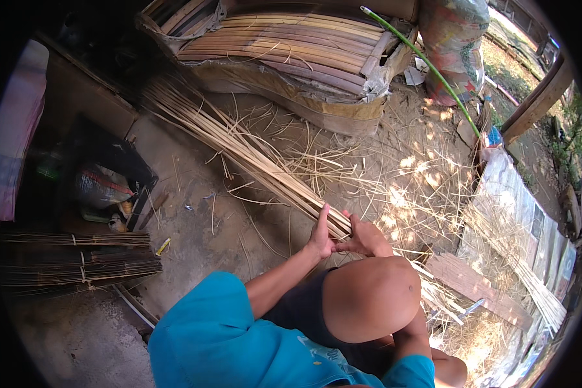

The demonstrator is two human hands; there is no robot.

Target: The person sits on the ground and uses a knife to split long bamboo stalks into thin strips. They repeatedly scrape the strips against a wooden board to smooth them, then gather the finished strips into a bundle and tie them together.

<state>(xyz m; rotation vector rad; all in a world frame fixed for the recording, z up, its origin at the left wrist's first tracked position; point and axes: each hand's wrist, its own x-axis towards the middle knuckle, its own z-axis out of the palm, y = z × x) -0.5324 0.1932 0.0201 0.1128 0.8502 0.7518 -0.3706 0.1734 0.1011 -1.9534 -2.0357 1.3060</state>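
A long bundle of pale, thin split strips (pixel 265 169), which look like bamboo or cane, slants from the upper left down to my lap. My left hand (pixel 320 237) wraps the near end from the left side, thumb up along the strips. From the right, my right hand (pixel 366 238) closes round the same end, its fingers partly hidden. The two hands nearly meet just above my bent knee (pixel 376 294). Toward the far end the strips fan out into shadow.
Beyond the bundle stands a slatted bench (pixel 291 48). A green pole (pixel 427 64) leans beside a stuffed sack (pixel 456 39). Shavings (pixel 401 187) litter the ground. Tied dark stick bundles (pixel 77 262) lie left; a wooden board (pixel 478 288) and a sheet with strips (pixel 556 242) lie right.
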